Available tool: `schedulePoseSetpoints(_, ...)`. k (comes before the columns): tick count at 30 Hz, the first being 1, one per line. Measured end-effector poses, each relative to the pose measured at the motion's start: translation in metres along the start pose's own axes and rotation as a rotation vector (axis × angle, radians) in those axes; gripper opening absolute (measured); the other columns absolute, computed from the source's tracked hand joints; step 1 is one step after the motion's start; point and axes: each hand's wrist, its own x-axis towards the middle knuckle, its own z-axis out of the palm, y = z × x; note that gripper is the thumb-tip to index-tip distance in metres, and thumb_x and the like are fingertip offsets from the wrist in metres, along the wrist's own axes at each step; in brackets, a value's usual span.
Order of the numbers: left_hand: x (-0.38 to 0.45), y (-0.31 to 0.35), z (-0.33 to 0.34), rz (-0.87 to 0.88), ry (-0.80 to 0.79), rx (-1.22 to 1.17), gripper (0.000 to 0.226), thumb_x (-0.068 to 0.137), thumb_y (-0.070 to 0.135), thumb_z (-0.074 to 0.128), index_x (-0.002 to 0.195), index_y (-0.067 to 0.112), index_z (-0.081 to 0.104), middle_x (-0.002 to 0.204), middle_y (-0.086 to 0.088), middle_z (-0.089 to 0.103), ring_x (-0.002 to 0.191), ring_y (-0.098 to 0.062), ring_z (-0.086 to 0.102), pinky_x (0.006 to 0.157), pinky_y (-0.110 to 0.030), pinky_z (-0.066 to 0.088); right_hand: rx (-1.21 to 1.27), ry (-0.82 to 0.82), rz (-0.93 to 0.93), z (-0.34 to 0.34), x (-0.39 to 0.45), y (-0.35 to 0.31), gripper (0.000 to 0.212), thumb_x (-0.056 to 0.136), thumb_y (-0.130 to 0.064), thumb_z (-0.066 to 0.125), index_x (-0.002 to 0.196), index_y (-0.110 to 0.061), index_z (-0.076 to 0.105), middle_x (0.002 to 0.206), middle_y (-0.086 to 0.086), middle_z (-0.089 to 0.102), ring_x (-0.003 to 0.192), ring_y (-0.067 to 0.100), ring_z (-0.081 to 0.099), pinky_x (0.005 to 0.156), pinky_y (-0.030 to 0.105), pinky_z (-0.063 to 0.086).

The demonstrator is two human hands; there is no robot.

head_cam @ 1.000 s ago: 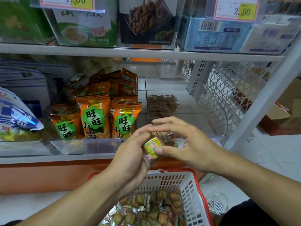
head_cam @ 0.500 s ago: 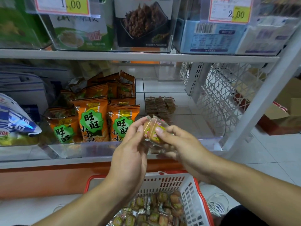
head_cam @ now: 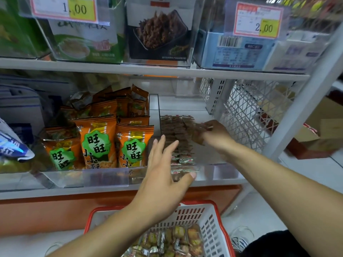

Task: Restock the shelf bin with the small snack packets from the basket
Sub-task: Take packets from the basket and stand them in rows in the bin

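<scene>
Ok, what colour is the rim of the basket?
Red rim on a white basket, seen best in the head view.

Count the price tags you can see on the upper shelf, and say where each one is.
2. One price tag, marked 1.00, hangs at the upper left; the other price tag, marked 2.00, hangs at the upper right. Others may lie outside the view.

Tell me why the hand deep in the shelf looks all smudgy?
In the head view, the right hand is smeared by motion blur inside the clear bin; the left hand looks sharper; the wide lens bends the shelf post at the frame's edge.
</scene>
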Motion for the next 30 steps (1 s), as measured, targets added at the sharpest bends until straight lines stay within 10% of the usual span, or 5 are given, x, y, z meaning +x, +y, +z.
schedulePoseSetpoints(4, 0.007, -0.004, 0.006, -0.049, 0.005, 0.042, 0.085, 0.092, 0.052, 0.065, 0.158, 0.045, 0.012, 0.158, 0.038, -0.027, 0.150, 0.006, -0.022, 0.125, -0.035, 0.004, -0.275, 0.003, 0.034, 0.013, 0.043, 0.014, 0.035, 0.083, -0.023, 0.077, 0.109, -0.002, 0.067, 0.103, 0.015, 0.072, 0.089, 0.024, 0.068, 0.067, 0.027, 0.051)
schedulePoseSetpoints(8, 0.009, -0.003, 0.007, -0.098, -0.043, 0.014, 0.083, 0.091, 0.049, 0.067, 0.154, 0.051, 0.014, 0.147, 0.045, -0.037, 0.152, -0.031, 0.028, 0.114, -0.056, 0.042, -0.384, -0.026, 0.011, 0.022, 0.068, 0.026, 0.037, 0.079, -0.023, 0.082, 0.107, 0.000, 0.072, 0.106, 0.013, 0.073, 0.101, 0.028, 0.069, 0.088, 0.041, 0.058)
schedulePoseSetpoints(19, 0.008, -0.008, 0.005, -0.021, -0.058, 0.044, 0.060, 0.093, 0.049, 0.066, 0.143, 0.055, 0.033, 0.154, 0.042, -0.031, 0.145, 0.012, -0.028, 0.116, -0.027, 0.009, -0.348, 0.045, -0.017, 0.033, 0.085, 0.035, 0.053, 0.090, -0.010, 0.068, 0.138, -0.012, 0.045, 0.118, 0.019, 0.066, 0.108, 0.034, 0.064, 0.088, 0.040, 0.055)
schedulePoseSetpoints(30, -0.007, -0.012, -0.005, -0.044, -0.127, 0.099, 0.054, 0.091, 0.049, 0.069, 0.136, 0.058, 0.041, 0.147, 0.052, -0.030, 0.154, 0.004, 0.002, 0.105, -0.044, 0.052, -0.313, -0.031, -0.069, 0.040, 0.079, 0.028, 0.052, 0.091, -0.013, 0.064, 0.142, -0.014, 0.049, 0.132, 0.016, 0.064, 0.120, 0.034, 0.060, 0.097, 0.033, 0.048)
